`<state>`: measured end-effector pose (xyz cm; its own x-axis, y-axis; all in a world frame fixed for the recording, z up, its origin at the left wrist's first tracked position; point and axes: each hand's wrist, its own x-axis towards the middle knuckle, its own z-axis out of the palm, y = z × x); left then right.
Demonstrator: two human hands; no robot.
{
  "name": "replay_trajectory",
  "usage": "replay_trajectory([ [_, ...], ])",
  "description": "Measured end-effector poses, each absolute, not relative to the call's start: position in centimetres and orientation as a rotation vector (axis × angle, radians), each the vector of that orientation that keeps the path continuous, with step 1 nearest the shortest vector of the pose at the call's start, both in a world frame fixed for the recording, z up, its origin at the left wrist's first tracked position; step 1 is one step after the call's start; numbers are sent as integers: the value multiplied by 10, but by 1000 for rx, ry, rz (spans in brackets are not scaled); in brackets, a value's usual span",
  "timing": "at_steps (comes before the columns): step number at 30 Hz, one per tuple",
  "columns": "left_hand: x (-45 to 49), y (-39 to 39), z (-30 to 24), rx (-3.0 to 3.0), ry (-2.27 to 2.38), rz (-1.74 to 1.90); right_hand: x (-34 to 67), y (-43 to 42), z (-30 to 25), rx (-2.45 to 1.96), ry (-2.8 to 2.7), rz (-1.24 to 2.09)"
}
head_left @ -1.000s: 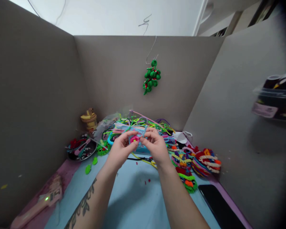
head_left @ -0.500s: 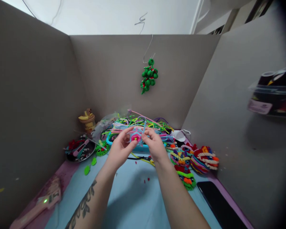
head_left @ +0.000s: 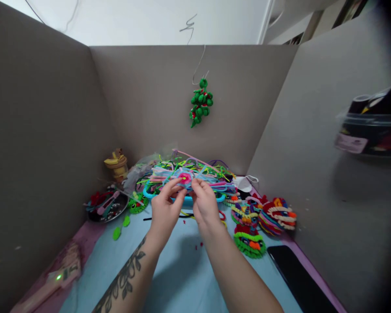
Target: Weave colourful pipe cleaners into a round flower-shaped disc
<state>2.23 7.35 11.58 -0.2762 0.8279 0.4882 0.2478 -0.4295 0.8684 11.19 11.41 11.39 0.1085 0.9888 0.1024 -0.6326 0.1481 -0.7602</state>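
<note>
My left hand point(head_left: 165, 208) and my right hand point(head_left: 204, 204) are raised side by side over the light blue tabletop point(head_left: 182, 278). Both pinch a small pink woven pipe-cleaner piece point(head_left: 184, 178) with a yellow dot in its middle and pale blue stems sticking out sideways. Right behind it lies a heap of coloured pipe cleaners point(head_left: 195, 171) in a turquoise tray point(head_left: 182, 200). My fingertips are closed on the piece from below.
Finished coiled pipe-cleaner figures point(head_left: 263, 219) lie at the right, next to a black phone point(head_left: 296, 278). A dark dish of bits point(head_left: 106, 204) and a yellow wooden toy point(head_left: 116, 164) stand at the left, a pink glue gun point(head_left: 52, 282) at the near left. Grey cardboard walls enclose the desk; a green ornament point(head_left: 200, 102) hangs on the back one.
Both hands have lifted the pink piece a little higher and farther away, toward the pipe-cleaner heap. The blue stems now lie flatter, spread sideways.
</note>
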Motion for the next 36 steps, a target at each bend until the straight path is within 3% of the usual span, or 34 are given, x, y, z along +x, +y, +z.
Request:
replay_trajectory([
  [8,17,78,120,1370,1328,1810,107,108,114,-585,-674,1424],
  [12,13,77,123,1305,1354,1858,107,110,112,-663,-792,1328],
  [15,9,76,125,1274,1375,1886,112,108,115,-762,-934,1034],
  [20,4,77,128,1279,1381,1923,125,99,123,-834,-1292,272],
  [23,5,75,129,1296,1400,1929,128,99,121,-802,-1423,82],
  [30,12,70,131,1335,1434,1914,123,100,115,-743,-1510,-1],
  [36,13,70,130,1266,1352,1916,118,98,117,-785,-1433,174],
])
